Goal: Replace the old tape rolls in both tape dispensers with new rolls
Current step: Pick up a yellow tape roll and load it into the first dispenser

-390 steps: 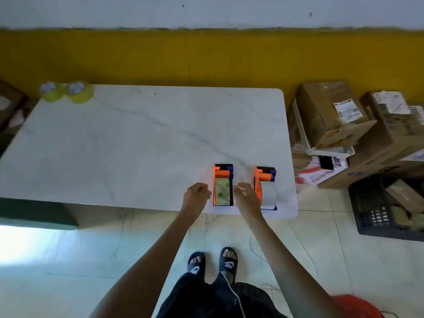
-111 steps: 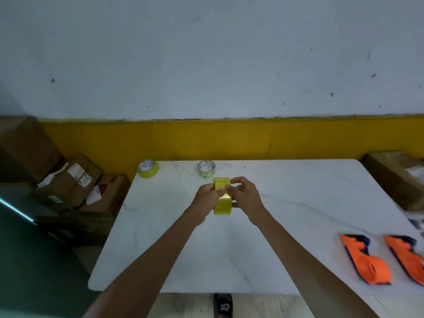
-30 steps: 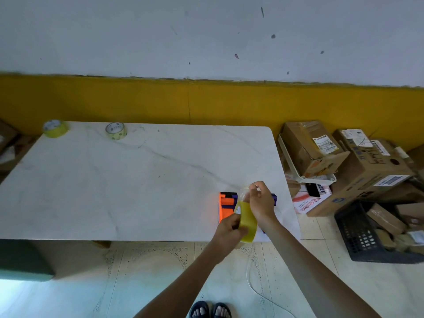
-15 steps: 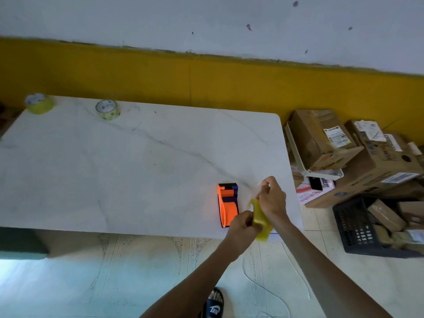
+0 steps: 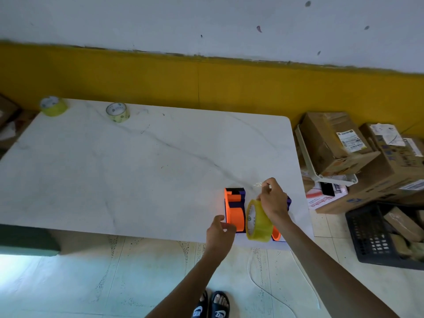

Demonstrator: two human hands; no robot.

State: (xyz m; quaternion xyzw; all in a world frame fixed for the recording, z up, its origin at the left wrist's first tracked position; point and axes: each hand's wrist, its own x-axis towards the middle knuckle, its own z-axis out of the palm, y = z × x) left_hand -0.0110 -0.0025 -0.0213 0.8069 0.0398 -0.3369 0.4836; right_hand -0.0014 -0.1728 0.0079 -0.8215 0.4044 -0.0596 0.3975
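Two orange and purple tape dispensers stand near the table's front right edge. The left dispenser (image 5: pixel 234 210) is in full view; the right dispenser (image 5: pixel 276 234) is mostly hidden behind my right hand and the roll. My right hand (image 5: pixel 273 199) pinches the pulled-out clear end of a yellow tape roll (image 5: pixel 258 221), which hangs from it just above the table edge. My left hand (image 5: pixel 219 232) has its fingers loosely curled at the near end of the left dispenser and holds nothing.
Two more yellow tape rolls (image 5: pixel 54 106) (image 5: pixel 118 112) lie at the far left of the white marble table (image 5: pixel 137 168). Cardboard boxes (image 5: pixel 332 143) and a black crate (image 5: pixel 385 235) crowd the floor to the right. A white cable (image 5: pixel 263 288) lies on the floor.
My left hand let go of the yellow roll and moved left to the left dispenser. The roll now hangs from my right hand alone, by its pulled end.
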